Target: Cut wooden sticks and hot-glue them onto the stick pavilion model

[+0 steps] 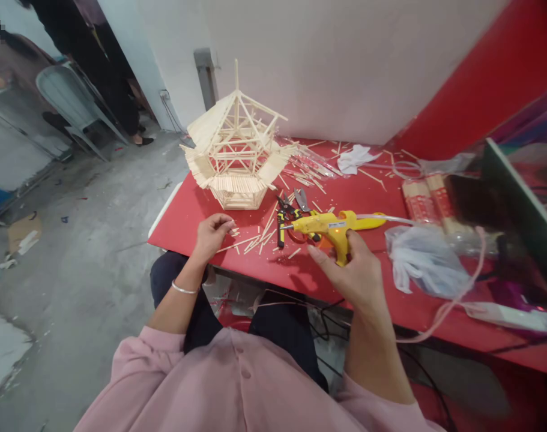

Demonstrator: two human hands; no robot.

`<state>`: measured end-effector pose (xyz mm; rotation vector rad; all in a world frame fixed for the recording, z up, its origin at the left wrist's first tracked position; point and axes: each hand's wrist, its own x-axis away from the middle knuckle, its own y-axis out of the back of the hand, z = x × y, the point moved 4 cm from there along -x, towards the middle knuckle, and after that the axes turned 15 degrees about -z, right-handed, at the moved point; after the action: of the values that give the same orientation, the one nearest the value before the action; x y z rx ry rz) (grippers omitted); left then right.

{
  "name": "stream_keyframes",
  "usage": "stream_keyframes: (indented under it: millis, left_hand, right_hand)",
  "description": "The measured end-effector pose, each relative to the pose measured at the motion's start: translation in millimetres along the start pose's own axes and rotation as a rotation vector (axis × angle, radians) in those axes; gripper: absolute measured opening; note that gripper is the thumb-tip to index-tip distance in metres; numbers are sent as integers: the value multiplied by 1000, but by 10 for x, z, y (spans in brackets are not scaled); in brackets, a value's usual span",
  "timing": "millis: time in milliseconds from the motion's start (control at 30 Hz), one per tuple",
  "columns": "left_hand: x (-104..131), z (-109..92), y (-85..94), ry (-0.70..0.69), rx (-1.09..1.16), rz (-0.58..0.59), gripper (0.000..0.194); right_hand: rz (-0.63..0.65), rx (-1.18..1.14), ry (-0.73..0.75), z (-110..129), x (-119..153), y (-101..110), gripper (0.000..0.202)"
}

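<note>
My right hand (356,273) is closed round the handle of a yellow glue gun (316,223), whose nozzle points left over the table. A clear glue stick (383,218) runs into its back end. My left hand (212,235) is at the table's front left, thumb and fingertips pinched together; whatever is between them is too small to make out. Loose thin wooden sticks (259,240) lie beside it. Behind stands a pagoda-like model (237,156) built of wooden sticks, its roof partly covered. Pliers (281,222) and cutters (301,201) lie under and behind the gun's nozzle.
The red table (187,210) also bears a plastic bag (420,258), bundles of sticks (420,201), a white tissue (355,159) and a white power strip (511,317). A pink tube (462,294) curves at the right. At far left are a grey chair (68,99) and other people.
</note>
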<state>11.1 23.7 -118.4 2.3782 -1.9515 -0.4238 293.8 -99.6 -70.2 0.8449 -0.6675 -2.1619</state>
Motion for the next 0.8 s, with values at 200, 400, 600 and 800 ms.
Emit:
stream_keyframes:
  millis: [200,400,600,800]
  left_hand:
    - [-72,-567,276,50,410,-63,25]
    - [-580,-929,534,-152,415,-268,14]
    - [-864,-881,528,-147,475,-336,12]
    - [-955,-782,396,-167,452,-369,8]
  right_hand:
    - [-291,-12,215,942,-314,-36,50]
    - [-328,130,428,1643,-654,-275,59]
    - [-341,261,540,1853,-769,-406,62]
    - [-355,323,638,1999,-821,-462,47]
